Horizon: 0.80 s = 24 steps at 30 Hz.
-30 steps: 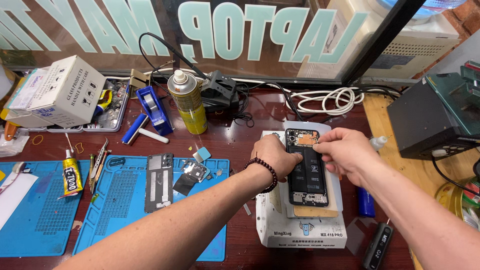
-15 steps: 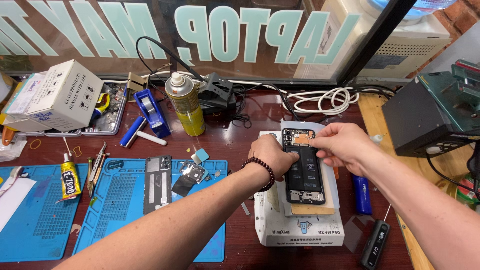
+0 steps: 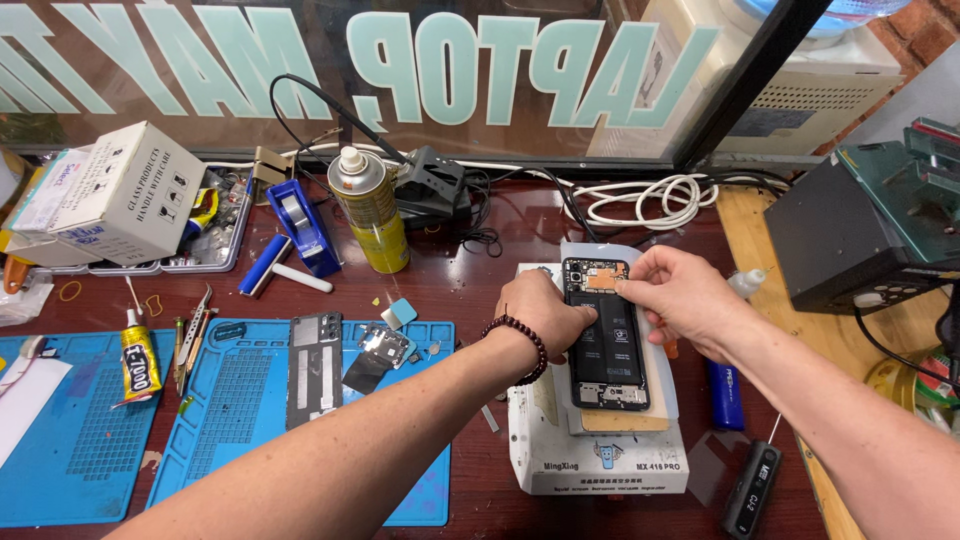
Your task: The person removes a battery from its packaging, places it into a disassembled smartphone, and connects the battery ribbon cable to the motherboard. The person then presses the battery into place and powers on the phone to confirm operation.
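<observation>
Nearest the viewer, two bare forearms are reaching in from the bottom edge toward an opened phone (image 3: 610, 335) that is lying face down, with its dark battery exposed, on a tan board atop a white heating machine (image 3: 597, 455). A strip of dark lettering is running along the machine's front. The left hand (image 3: 545, 315), wearing a dark bead bracelet (image 3: 517, 340), is pressing against the phone's left edge with its fingers curled closed on the frame. The right hand (image 3: 675, 295) is hovering over the phone's upper end, its thumb and forefinger pinching narrowly at a small copper-coloured part there; whether anything is actually being held cannot be told. To the left, a blue work mat (image 3: 240, 400) is carrying a grey phone back cover (image 3: 313, 368), and a yellow-labelled glue tube (image 3: 138, 360) is lying beside it. Farther back, a yellow spray can (image 3: 368, 210) is standing upright beside a blue tape dispenser (image 3: 300, 225). A white cardboard box (image 3: 120, 190) printed with black symbols is sitting at far left. Behind everything, large pale green letters are appearing mirrored across the window (image 3: 450, 70).
</observation>
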### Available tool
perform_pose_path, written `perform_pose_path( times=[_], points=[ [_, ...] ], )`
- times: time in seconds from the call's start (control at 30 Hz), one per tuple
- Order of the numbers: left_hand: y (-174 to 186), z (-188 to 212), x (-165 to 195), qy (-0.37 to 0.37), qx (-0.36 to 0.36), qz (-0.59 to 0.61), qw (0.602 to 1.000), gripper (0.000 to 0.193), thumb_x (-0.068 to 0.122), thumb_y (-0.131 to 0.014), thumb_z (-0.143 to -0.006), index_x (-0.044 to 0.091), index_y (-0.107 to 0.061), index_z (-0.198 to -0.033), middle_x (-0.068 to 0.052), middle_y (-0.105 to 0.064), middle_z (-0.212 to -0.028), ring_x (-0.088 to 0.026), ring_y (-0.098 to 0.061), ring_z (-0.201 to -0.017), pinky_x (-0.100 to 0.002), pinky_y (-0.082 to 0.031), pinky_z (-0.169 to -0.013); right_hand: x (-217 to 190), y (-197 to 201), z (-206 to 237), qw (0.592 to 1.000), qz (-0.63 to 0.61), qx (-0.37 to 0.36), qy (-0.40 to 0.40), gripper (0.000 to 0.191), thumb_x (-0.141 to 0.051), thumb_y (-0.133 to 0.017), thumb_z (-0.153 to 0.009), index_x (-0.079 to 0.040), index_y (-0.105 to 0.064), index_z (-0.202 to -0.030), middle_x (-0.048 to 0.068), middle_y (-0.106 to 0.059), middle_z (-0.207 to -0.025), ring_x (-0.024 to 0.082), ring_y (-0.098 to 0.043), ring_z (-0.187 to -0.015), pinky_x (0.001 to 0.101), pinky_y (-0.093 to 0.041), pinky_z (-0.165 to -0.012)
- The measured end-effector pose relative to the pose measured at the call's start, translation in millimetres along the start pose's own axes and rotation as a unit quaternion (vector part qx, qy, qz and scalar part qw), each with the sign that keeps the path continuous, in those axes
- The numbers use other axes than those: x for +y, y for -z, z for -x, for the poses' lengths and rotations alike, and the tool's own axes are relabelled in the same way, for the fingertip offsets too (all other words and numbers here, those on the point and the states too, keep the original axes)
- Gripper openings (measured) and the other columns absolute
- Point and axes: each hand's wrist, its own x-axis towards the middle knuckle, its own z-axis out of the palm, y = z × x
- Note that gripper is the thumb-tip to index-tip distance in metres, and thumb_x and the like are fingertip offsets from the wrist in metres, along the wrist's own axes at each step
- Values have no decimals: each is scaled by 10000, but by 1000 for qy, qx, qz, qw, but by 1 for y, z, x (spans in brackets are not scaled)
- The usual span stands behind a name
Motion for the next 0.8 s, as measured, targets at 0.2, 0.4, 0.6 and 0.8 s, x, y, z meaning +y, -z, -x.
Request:
perform_pose_path(
  times=[0.2, 0.4, 0.6, 0.8],
  points=[
    [-1, 1, 0, -7, -5, -2, 1000, 322, 251, -817, -823, -64, -754, -846, -178, -782, -823, -229, -770, -623, -326, -627, -510, 15, 4, -4, 997, -66, -24, -14, 175, -191, -715, -926, -84, -588, -979, -34, -515, -705, 64, -486, -577, 241, -470, -477],
    [-2, 2, -1, -3, 4, 6, 1000, 333, 244, -817, -822, -77, -741, -872, -183, -780, -845, -240, -772, -639, -336, -628, -511, 17, 11, -4, 988, -141, -48, -33, 126, -96, -692, -895, -92, -593, -973, -26, -525, -725, 66, -508, -590, 251, -516, -503],
    [-1, 3, 0, -3, 5, 10, 1000, 332, 242, -820, -821, -76, -741, -873, -181, -779, -847, -236, -771, -645, -334, -629, -512, 11, 3, 3, 993, -113, -5, -39, 133, -121, -711, -897, -97, -596, -960, -20, -500, -693, 66, -465, -565, 227, -423, -459],
    [0, 2, 1, -1, 0, 2, 1000, 331, 249, -815, -827, -77, -761, -845, -182, -783, -828, -229, -770, -631, -324, -626, -513, 8, -1, 6, 997, -74, 15, -27, 108, -122, -689, -903, -85, -613, -970, -24, -520, -699, 59, -479, -578, 236, -449, -473]
  ],
)
